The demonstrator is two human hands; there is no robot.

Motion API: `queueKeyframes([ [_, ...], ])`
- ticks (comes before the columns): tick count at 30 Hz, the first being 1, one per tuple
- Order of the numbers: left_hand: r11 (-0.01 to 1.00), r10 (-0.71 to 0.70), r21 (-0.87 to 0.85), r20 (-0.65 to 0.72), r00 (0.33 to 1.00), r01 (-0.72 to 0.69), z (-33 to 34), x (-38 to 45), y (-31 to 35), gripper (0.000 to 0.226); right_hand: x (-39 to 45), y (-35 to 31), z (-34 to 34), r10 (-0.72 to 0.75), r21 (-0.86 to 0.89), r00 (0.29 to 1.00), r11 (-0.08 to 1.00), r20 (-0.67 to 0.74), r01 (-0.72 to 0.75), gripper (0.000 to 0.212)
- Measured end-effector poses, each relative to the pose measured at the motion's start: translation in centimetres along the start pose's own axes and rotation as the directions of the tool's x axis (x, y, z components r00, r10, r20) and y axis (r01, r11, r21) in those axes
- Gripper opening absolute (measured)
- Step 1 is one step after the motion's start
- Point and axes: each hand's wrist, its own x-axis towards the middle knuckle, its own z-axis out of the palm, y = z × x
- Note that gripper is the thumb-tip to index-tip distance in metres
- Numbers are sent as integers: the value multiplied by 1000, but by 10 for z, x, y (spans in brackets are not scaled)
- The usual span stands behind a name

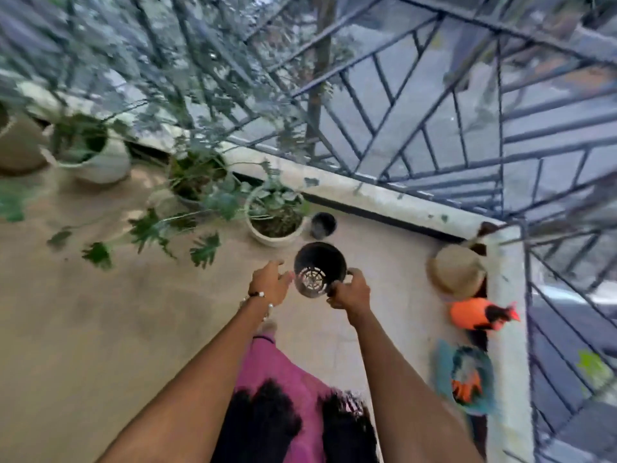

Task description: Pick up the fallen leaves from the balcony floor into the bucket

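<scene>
A small black plastic pot (319,267) with a slotted bottom is held in front of me above the balcony floor (100,329). My right hand (350,292) grips its lower right rim. My left hand (270,282) is just left of the pot, fingers relaxed, close to its side; contact is unclear in the blur. The pot looks empty inside. I cannot make out loose leaves on the tan floor.
Several potted plants: a white pot (273,225), another white pot (90,155), and a leafy one (197,178) line the wall. A second small black pot (323,224) stands by the ledge. A straw hat (455,270) and colourful items (474,315) lie at right beside the metal railing (434,135).
</scene>
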Motion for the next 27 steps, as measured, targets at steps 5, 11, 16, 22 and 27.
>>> queueKeyframes([
  [5, 991, 4, 133, 79, 997, -14, 25, 66, 47, 31, 64, -8, -35, 227, 269, 973, 941, -47, -206, 40],
  [11, 954, -2, 297, 132, 991, -38, 55, 179, 93, 31, 193, 3, -36, 346, 363, 938, 878, -33, -311, 52],
  [16, 930, -45, 366, 152, 987, -13, 102, 279, 94, 26, 315, 34, -17, 387, 354, 920, 871, -65, -342, 52],
  [22, 923, -71, 384, 136, 988, 14, 178, 392, 38, 24, 464, 104, 42, 390, 300, 917, 887, -79, -351, 53],
  [27, 950, -101, 304, 94, 990, 68, 240, 456, -9, 25, 555, 151, 85, 389, 317, 918, 883, -82, -346, 53],
])
